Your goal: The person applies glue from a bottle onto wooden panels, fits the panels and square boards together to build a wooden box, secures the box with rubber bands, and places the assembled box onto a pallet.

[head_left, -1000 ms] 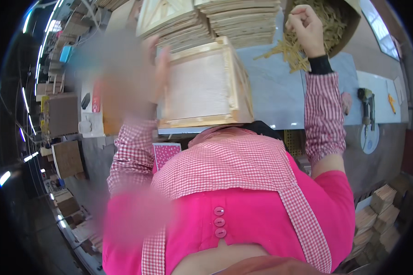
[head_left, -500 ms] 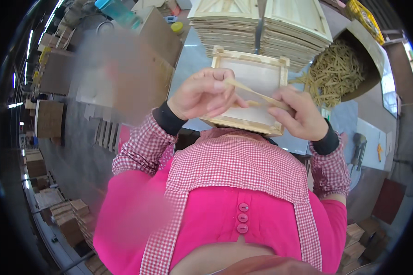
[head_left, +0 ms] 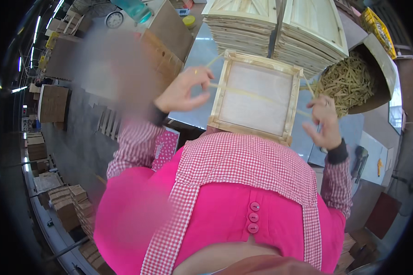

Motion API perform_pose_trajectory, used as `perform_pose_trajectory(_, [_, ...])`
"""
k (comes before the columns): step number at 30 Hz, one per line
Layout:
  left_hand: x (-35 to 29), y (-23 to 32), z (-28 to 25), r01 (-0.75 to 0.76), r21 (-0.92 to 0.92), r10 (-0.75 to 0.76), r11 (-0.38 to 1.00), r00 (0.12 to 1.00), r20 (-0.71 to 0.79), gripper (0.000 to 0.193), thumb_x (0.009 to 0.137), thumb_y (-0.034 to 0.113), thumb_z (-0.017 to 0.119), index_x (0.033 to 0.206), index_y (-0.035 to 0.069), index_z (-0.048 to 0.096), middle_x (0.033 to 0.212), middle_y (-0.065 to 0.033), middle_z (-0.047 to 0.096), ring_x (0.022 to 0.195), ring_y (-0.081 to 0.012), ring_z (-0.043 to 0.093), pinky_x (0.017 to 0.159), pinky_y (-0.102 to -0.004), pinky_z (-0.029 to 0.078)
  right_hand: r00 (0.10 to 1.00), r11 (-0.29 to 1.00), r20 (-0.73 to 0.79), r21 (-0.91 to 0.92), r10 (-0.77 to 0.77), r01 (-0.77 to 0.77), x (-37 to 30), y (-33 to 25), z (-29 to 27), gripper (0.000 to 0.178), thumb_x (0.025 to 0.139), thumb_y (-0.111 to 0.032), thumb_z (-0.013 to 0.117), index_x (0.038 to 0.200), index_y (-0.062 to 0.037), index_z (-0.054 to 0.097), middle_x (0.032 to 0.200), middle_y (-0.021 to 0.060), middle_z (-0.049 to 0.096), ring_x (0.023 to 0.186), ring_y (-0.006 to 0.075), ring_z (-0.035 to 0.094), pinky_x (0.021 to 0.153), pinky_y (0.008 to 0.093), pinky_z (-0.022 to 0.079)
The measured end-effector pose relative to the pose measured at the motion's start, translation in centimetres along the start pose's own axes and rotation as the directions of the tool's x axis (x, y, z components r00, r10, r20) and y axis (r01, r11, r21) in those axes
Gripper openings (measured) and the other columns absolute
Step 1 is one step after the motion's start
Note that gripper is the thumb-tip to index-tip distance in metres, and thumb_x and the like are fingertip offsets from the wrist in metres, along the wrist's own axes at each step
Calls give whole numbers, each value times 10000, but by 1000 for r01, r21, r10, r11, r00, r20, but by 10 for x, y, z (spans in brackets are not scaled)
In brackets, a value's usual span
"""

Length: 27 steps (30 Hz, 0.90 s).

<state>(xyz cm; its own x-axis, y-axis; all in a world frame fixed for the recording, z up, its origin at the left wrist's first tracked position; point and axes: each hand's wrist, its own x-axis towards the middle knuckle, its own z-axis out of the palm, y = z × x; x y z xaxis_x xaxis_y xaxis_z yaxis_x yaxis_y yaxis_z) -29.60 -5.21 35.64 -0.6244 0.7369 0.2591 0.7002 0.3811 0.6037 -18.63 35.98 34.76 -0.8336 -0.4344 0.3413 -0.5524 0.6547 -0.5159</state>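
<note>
A wooden frame [head_left: 294, 103] with a pale, thin panel inside lies in front of me at the table's near edge. A tan rubber band [head_left: 248, 93] is stretched wide across it, with strands reaching from its two far corners to my hands. Off the frame's left side, my left hand [head_left: 184, 89] has fingers curled around one end of the band. To the right of the frame, my right hand [head_left: 325, 120] hooks the other end with bent fingers. Where exactly the band loops on the fingers is blurred.
Two tall stacks of wooden panels [head_left: 238, 32] stand behind the frame. At the right, a tipped cardboard box [head_left: 384, 75] holds a heap of tan rubber bands [head_left: 348, 82]. A yellow basket [head_left: 377, 32] sits beyond it. Cartons and a turquoise container [head_left: 132, 10] are at the left.
My hands have moved apart, from above the frame to its two sides. The rubber band between them has been pulled long and now reaches the frame's far corners.
</note>
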Motion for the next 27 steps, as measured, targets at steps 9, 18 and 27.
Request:
perform_pose_trajectory(9, [-32,49,23,84,-41,-83,996,996,41,343,660,156,827,798,57,529,881,-73,610,1124,-337,572,969,-440,429,992,991,-43,80,115,-111,-19,-55,36,390,636,-156,785,694,-77,407,738,98,494,858,311,557,873,407,386])
perform_pose_trajectory(18, [-47,46,40,-182,412,212,893,977,-28,243,673,135,812,782,-3,645,893,-115,660,1032,-330,641,908,-419,507,952,994,-293,-83,-87,66,-39,-49,71,262,679,-69,781,788,-38,545,867,126,595,968,326,605,844,423,460])
perform_pose_trajectory(27, [-66,65,76,379,158,-355,912,921,-163,499,874,165,668,1315,5,500,1076,-184,638,1098,-336,590,897,-373,484,785,975,-595,-13,171,-222,-42,-95,122,498,729,-27,717,1204,1,572,1269,189,559,1174,358,555,1012,397,419])
